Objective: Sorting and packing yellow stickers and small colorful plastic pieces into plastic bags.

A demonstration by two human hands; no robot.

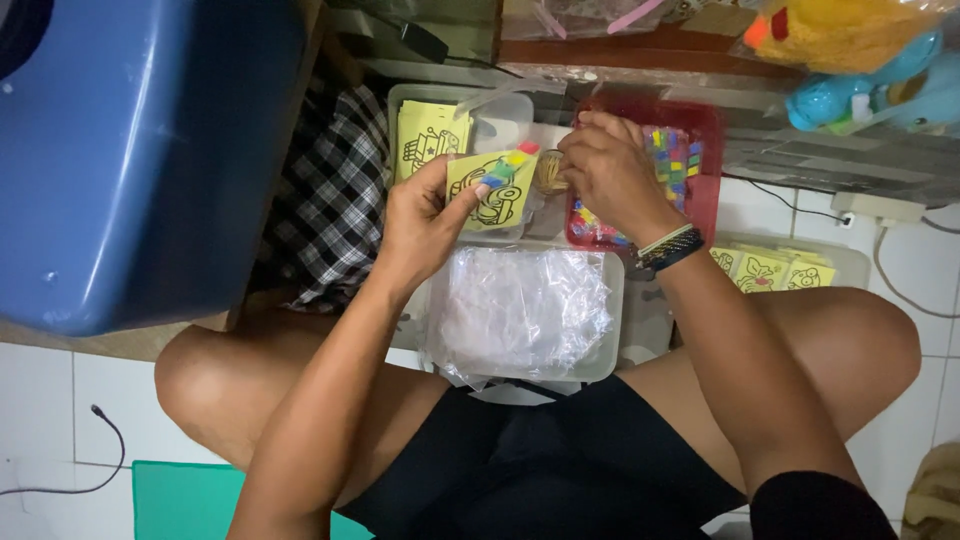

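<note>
Your left hand (pixel 425 215) pinches card (pixel 493 190) and colour strip upright for view; right hand (pixel 610 170) fingers curl over red tray (pixel 706 190), grip unclear.

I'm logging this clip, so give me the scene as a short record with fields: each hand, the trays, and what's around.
Left hand: holds a yellow picture card with a strip of coloured packets against it
Right hand: fingers bent over the red tray, which holds coloured packets
Near tray: clear plastic bags
Far tray: more yellow cards
Left side: blue plastic bin, checked cloth
Posture: seated cross-legged on white tiles
</note>
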